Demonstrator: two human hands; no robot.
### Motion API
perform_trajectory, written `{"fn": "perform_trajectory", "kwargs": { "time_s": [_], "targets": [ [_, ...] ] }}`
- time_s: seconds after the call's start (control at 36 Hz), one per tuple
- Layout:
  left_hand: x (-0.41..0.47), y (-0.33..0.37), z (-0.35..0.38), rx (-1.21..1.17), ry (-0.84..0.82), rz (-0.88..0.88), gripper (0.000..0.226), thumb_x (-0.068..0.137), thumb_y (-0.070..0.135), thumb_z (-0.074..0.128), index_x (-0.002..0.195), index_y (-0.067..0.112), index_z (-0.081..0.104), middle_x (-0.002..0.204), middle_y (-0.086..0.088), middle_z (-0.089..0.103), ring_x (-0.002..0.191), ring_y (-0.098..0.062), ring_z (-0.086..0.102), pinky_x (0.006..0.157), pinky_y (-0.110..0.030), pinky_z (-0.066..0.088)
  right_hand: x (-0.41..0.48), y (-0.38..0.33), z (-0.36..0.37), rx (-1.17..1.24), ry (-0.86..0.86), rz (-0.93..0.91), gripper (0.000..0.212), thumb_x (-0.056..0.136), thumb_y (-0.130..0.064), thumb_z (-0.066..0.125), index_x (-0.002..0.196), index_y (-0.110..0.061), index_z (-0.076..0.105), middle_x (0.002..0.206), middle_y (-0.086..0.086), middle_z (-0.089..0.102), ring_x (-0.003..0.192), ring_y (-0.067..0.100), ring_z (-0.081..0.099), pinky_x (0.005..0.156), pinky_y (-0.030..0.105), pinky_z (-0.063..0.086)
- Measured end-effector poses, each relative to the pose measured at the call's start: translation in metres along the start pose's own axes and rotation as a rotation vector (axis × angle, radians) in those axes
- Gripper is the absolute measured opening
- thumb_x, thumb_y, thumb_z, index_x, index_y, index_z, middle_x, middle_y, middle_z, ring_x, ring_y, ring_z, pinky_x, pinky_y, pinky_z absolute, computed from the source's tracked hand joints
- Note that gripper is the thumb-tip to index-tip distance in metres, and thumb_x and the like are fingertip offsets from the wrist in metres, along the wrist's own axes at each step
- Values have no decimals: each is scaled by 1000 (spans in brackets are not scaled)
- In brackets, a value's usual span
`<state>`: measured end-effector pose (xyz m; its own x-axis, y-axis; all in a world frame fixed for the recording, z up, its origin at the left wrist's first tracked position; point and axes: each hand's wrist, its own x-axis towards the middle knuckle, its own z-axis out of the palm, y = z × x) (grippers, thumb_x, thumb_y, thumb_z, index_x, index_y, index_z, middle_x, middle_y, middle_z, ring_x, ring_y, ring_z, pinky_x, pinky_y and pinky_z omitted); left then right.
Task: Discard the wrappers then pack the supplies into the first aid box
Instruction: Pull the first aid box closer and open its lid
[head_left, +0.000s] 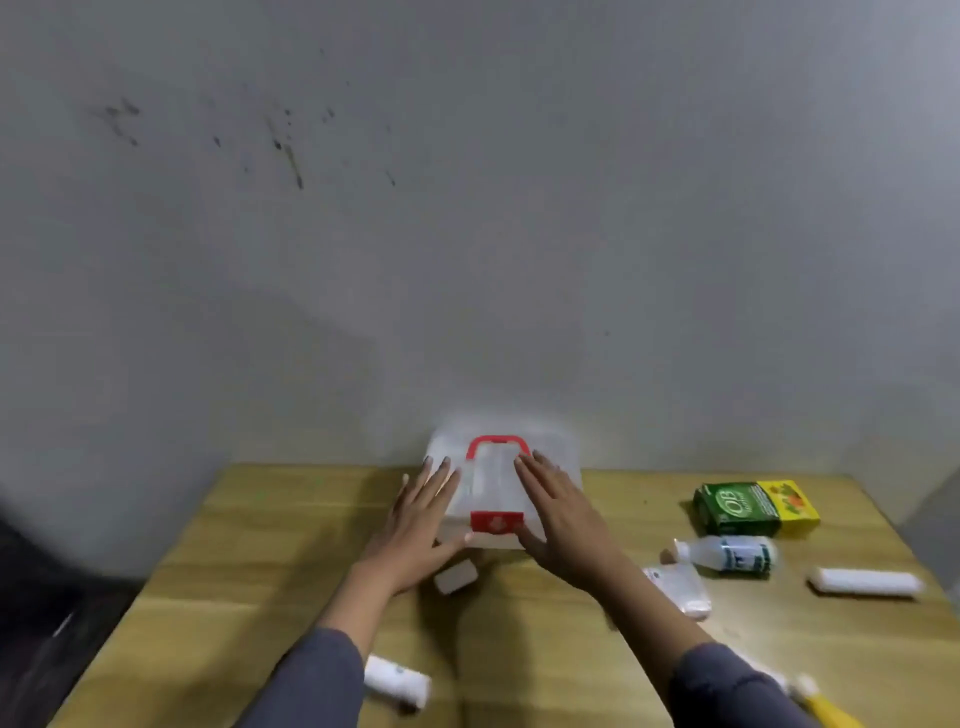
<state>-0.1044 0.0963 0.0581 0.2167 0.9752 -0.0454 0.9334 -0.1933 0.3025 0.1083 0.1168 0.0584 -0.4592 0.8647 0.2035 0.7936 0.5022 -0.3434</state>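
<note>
A clear plastic first aid box (558, 454) with a red handle and red latch stands shut at the back middle of the wooden table (270, 561). My left hand (415, 525) lies flat against its left side, fingers spread. On the lid's right part rests my right hand (558, 519), also flat. Supplies lie around: a small white block (456, 576) under my left wrist, a white roll (397, 685) by my left sleeve, a wrapped white packet (678, 590), a white bottle (727, 555), a green and yellow carton (756, 506) and a long white roll (865, 583).
A grey stained wall (467, 234) rises right behind the box. A yellow-tipped item (826, 709) pokes out at the bottom right by my right sleeve. The table's left edge drops to a dark floor (47, 597).
</note>
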Motion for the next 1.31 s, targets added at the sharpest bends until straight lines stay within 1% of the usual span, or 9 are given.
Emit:
{"fn": "perform_trajectory", "kwargs": {
  "time_s": [0.06, 0.17, 0.28, 0.44, 0.56, 0.75, 0.92, 1.17, 1.31],
  "targets": [
    [2, -10, 16, -33, 67, 29, 92, 78, 67, 35, 151, 25, -1, 158, 9, -16, 142, -8, -24, 116, -34, -13, 4, 8, 22, -168, 64, -115, 74, 84, -54, 39, 144, -14, 25, 149, 0, 19, 138, 17, 17, 114, 42, 31],
    [14, -20, 42, -94, 311, 117, 85, 82, 46, 61, 149, 20, 16, 156, 8, -1, 145, -11, -9, 120, -30, 1, 7, 26, 51, -389, 177, -262, 83, 75, -57, 53, 141, -12, 30, 146, 6, 41, 137, 19, 32, 111, 39, 19],
    [22, -23, 58, -44, 483, 140, 78, 80, 33, 68, 145, 11, 30, 156, -9, 23, 146, -24, 11, 116, -28, 6, 11, 31, 63, -442, 326, -290, 79, 75, -48, 63, 139, -12, 35, 142, 6, 49, 131, 22, 46, 108, 38, 20],
    [20, -18, 69, -1, 586, 115, 79, 79, 29, 72, 145, 12, 32, 154, -9, 29, 145, -27, 18, 117, -32, 13, 10, 37, 66, -428, 409, -326, 73, 76, -46, 66, 136, -13, 41, 137, 6, 53, 127, 24, 51, 111, 40, 31],
    [12, -11, 71, -13, 586, 111, 79, 81, 32, 70, 146, 15, 28, 156, -6, 26, 146, -24, 16, 117, -32, 14, -5, 39, 57, -382, 378, -398, 69, 78, -47, 63, 135, -14, 44, 138, 7, 52, 128, 24, 50, 108, 43, 35],
    [9, -3, 68, -112, 519, 70, 85, 81, 34, 70, 149, 18, 21, 159, -2, 15, 148, -20, 4, 118, -31, 7, -24, 30, 49, -224, 448, -456, 36, 91, -33, 45, 117, -16, 64, 123, 5, 65, 116, 20, 60, 98, 38, 49],
    [7, 6, 69, -368, 538, -34, 95, 77, 36, 73, 150, 16, 14, 161, 0, 4, 149, -18, -3, 118, -33, 9, -17, 24, 40, -98, 480, -419, 24, 85, -21, 58, 104, -13, 71, 106, 3, 73, 102, 19, 68, 82, 37, 58],
    [6, 11, 68, -624, 573, -147, 116, 72, 32, 79, 150, 15, -5, 161, -6, 5, 148, -21, 9, 116, -34, 18, -7, 22, 18, -105, 528, -461, 28, 88, -29, 51, 101, -15, 71, 101, 2, 75, 91, 19, 71, 69, 37, 60],
    [7, 6, 74, -713, 546, -232, 115, 62, 48, 81, 149, 19, 13, 156, -5, 24, 142, -23, 27, 111, -38, 32, 4, 18, 2, -31, 649, -428, 27, 88, -28, 53, 104, -16, 71, 101, 2, 75, 88, 22, 71, 65, 34, 59]
  ]
}}
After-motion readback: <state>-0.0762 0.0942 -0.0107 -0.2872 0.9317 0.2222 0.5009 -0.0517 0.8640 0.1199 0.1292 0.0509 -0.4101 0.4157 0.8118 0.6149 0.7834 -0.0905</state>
